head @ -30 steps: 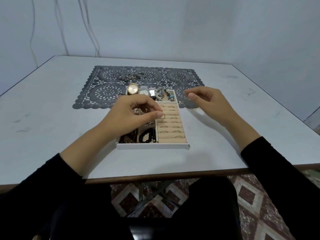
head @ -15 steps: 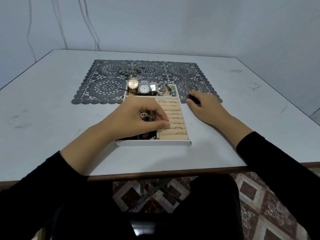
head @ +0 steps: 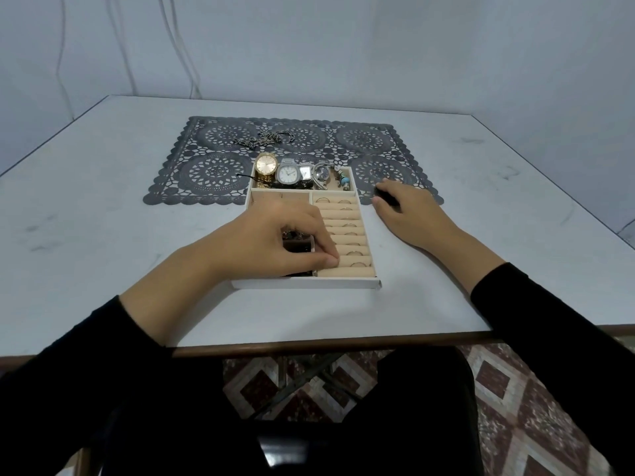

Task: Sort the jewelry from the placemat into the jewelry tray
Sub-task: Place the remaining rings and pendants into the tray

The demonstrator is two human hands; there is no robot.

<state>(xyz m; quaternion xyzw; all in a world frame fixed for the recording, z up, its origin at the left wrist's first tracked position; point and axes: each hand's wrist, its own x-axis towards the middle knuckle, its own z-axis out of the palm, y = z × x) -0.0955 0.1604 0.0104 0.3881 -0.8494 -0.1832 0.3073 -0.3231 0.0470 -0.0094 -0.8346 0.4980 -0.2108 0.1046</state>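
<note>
The white jewelry tray (head: 305, 284) sits near the table's front, its far end on the dark lace placemat (head: 213, 173). Its back compartment holds a gold watch (head: 266, 163), a silver watch (head: 288, 172) and other pieces. Beige ring rolls (head: 354, 231) with several rings fill its right side. My left hand (head: 275, 242) lies over the tray's left compartments. Its thumb and fingertips pinch together at the near end of the ring rolls, and the ring between them is hidden. My right hand (head: 409, 214) rests at the placemat's near right edge, fingers curled on a small dark piece (head: 384, 195). A chain (head: 263, 139) lies on the placemat.
The white table (head: 103, 235) ends in a brown front edge just before my lap. Grey walls close off the back and right sides, with cables hanging down the back wall. Patterned floor tiles (head: 515, 407) show below the table.
My left hand has carried a ring from above the tray's middle down to the near end of the ring rolls. My right hand has dropped onto the placemat's edge, over the dark piece.
</note>
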